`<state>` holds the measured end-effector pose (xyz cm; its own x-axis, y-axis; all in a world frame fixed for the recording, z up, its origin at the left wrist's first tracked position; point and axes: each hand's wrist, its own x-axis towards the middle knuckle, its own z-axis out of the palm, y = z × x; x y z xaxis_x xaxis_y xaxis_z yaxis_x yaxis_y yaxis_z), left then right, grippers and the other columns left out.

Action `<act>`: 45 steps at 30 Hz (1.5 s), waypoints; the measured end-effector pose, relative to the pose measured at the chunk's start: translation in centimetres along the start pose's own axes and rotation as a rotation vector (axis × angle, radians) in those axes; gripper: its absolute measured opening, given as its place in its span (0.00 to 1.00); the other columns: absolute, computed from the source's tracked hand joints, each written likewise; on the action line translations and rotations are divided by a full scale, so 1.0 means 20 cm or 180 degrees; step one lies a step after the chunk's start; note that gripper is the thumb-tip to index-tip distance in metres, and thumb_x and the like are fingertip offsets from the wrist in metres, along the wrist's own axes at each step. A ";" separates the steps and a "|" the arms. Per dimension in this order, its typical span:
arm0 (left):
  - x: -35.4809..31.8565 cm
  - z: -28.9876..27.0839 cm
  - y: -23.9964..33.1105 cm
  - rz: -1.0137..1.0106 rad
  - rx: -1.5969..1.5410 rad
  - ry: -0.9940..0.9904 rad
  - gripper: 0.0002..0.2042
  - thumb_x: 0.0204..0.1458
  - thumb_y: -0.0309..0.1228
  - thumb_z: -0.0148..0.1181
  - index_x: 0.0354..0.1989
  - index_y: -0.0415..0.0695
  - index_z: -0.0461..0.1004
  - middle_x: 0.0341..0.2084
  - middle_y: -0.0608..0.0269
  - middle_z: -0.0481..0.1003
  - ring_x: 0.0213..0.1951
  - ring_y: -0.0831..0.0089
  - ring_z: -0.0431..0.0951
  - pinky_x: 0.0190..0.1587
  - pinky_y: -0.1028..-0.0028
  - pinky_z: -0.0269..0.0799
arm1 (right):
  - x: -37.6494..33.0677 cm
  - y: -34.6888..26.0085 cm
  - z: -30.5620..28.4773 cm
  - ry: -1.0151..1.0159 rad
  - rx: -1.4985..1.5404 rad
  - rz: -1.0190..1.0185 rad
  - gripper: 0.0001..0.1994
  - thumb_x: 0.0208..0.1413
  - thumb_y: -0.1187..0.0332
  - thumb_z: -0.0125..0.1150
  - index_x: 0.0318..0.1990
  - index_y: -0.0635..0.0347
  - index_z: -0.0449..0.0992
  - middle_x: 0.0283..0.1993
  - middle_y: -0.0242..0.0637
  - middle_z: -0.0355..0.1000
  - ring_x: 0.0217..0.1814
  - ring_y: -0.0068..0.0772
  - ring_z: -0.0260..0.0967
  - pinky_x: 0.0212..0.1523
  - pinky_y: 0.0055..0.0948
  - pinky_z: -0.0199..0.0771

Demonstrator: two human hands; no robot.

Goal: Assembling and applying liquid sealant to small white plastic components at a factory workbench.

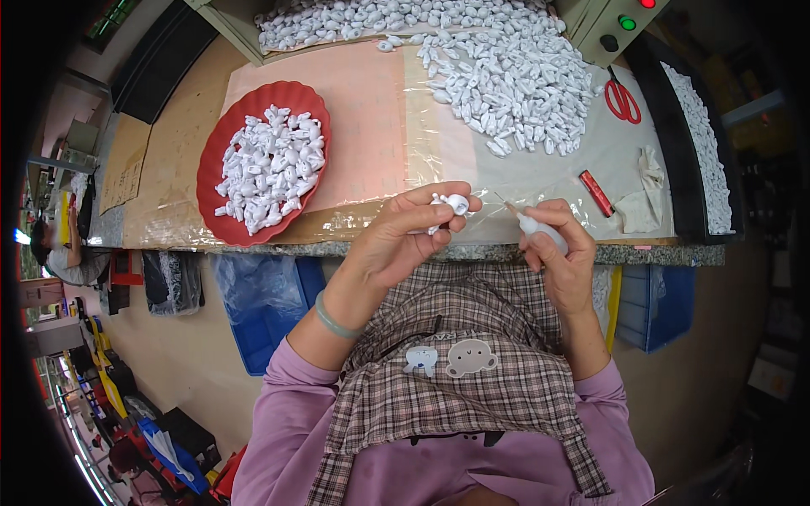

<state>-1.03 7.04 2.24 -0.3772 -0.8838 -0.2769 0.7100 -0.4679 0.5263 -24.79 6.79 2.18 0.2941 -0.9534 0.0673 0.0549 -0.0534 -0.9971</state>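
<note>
Fingers around small white figure

Bright even overhead light, soft shadows; fisheye bending, dark vignetted corners

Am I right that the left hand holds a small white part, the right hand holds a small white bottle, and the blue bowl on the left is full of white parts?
Not quite: the bowl is red, not blue, as the head view shows. The left hand does hold a white part, the right hand a small white bottle, and the bowl holds white parts.
</note>
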 end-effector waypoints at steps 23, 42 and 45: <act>-0.07 0.01 -0.12 -0.0135 0.0051 0.0032 0.18 0.53 0.26 0.60 0.51 0.34 0.69 0.37 0.53 0.76 0.28 0.79 0.72 0.26 0.87 0.69 | -0.05 -0.13 0.05 0.0530 -0.0519 -0.0947 0.20 0.61 0.65 0.53 0.57 0.66 0.64 0.39 0.41 0.74 0.28 0.17 0.68 0.26 0.13 0.66; -0.08 0.00 -0.11 -0.0276 0.0097 -0.0170 0.15 0.54 0.25 0.55 0.50 0.34 0.72 0.36 0.56 0.77 0.25 0.83 0.68 0.24 0.86 0.59 | -0.07 -0.15 0.04 0.0278 -0.1159 -0.1171 0.19 0.59 0.66 0.56 0.52 0.71 0.66 0.45 0.48 0.71 0.38 0.33 0.76 0.36 0.25 0.76; -0.08 0.00 -0.11 -0.0271 0.0154 -0.0195 0.15 0.54 0.25 0.56 0.50 0.34 0.72 0.36 0.56 0.77 0.25 0.83 0.68 0.24 0.86 0.59 | -0.07 -0.15 0.04 0.0306 -0.1081 -0.1203 0.19 0.59 0.66 0.56 0.52 0.71 0.67 0.43 0.47 0.71 0.38 0.33 0.76 0.36 0.25 0.76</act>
<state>-1.90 9.48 1.48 -0.4717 -0.8383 -0.2734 0.6448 -0.5394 0.5416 -24.54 8.46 5.02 0.2237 -0.8710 0.4373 -0.1773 -0.4776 -0.8605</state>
